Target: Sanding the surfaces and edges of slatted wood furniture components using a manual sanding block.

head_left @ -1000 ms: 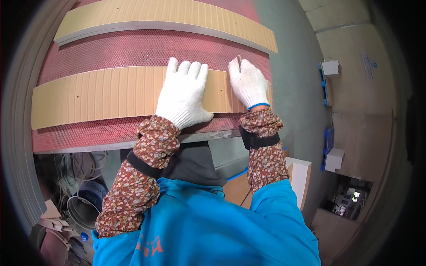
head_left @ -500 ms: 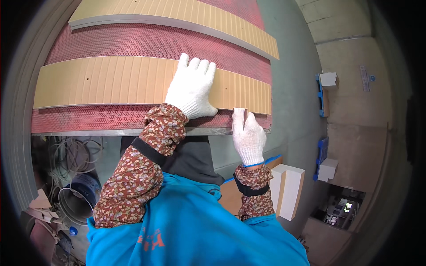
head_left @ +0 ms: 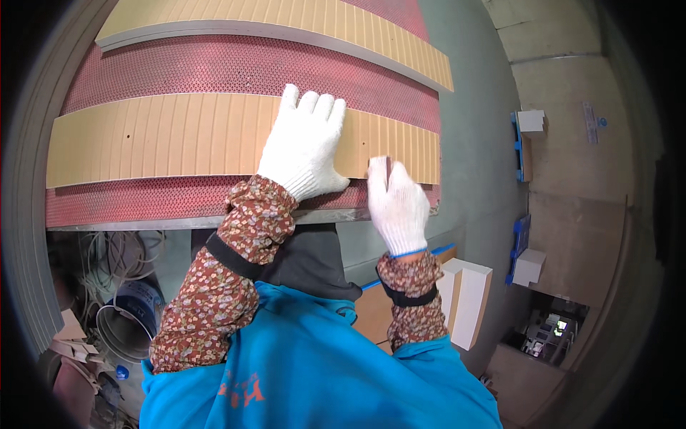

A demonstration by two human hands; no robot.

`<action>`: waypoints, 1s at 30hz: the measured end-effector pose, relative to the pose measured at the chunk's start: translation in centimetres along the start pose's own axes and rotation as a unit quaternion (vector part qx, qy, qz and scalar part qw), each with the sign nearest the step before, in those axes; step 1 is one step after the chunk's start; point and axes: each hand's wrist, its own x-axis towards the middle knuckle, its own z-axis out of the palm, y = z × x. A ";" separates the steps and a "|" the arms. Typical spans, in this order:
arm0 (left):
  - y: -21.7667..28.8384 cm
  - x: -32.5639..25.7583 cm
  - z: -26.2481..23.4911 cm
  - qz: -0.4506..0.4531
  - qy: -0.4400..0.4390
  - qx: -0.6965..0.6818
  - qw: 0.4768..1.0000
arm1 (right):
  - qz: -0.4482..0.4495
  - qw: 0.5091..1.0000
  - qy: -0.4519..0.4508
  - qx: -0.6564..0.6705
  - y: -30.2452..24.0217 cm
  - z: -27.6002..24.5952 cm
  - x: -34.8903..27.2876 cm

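Note:
A long tan board with crosswise grooves and small dark holes (head_left: 193, 136) lies across a red mesh-patterned mat (head_left: 236, 189). My left hand (head_left: 306, 139), in a white knit glove, presses flat on the board right of its middle, fingers spread toward the far edge and thumb at the near edge. To its right, my gloved right hand (head_left: 397, 200) reaches over the board's near edge with its fingers bent together. A thin brownish sliver shows between those fingers, too small to name. Beyond, a second grooved tan board (head_left: 286, 18) lies along the mat.
Below the worktop's metal edge, at left, stand a blue bucket (head_left: 128, 314) and loose coiled hoses (head_left: 118, 254). White boards (head_left: 471, 304) stand low at the right. Farther right, white boxes (head_left: 529, 267) sit by blue pallets (head_left: 518, 239) on the floor.
My right hand has moved from the board's near edge slightly farther up over its surface. My left hand stays pressed on the board. The whole view has shifted a little.

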 end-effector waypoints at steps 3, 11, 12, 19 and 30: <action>0.1 0.1 0.3 0.014 0.048 0.010 0.999 | 0.008 1.000 0.006 0.005 -0.8 0.0 4.2; 0.4 0.4 0.0 0.008 0.000 0.008 1.000 | -0.134 0.990 0.021 -0.049 1.0 2.3 12.8; 0.5 0.5 -0.1 0.010 0.002 0.008 1.000 | -0.117 0.992 0.022 -0.035 1.7 2.4 11.7; 0.1 -0.1 0.0 0.008 0.018 0.007 1.000 | -0.006 1.000 -0.004 -0.020 -0.1 -0.2 0.4; 0.3 0.3 0.5 0.021 0.063 0.013 0.998 | -0.036 0.999 0.027 -0.018 0.7 1.5 9.4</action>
